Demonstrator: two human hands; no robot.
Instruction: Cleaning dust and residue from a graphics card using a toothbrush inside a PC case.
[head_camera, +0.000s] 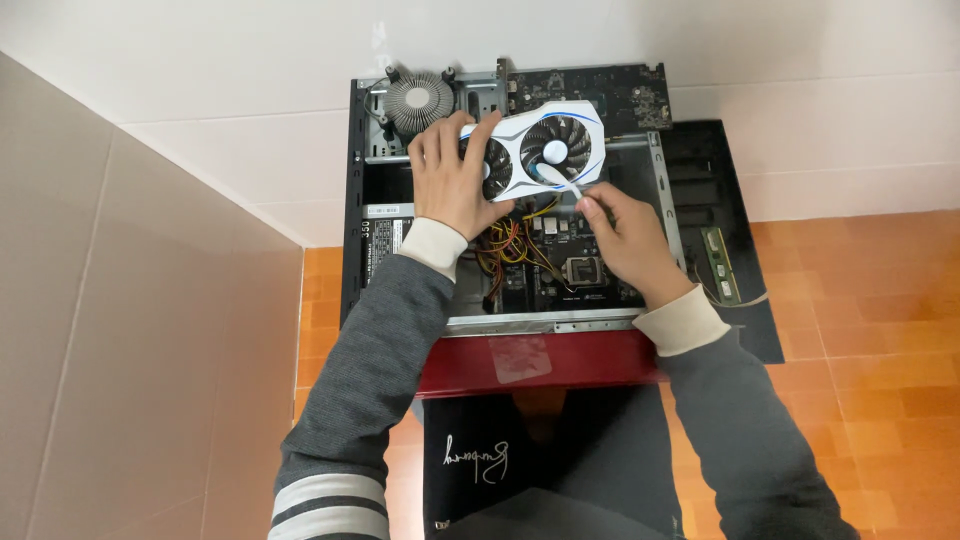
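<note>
The left hand (452, 175) grips a white 2-fan graphics card (545, 150) tilted above the open computer case (400, 215) – steadying it – while the right hand (625, 240) pinches a thin white brush (556, 178) against 1 fan.

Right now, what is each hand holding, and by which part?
Left hand grips the white graphics card by its left end; right hand pinches a small white brush by its handle.

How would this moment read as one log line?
left hand: holds white graphics card | right hand: thin white tool at card's fan | below: open computer case
</note>
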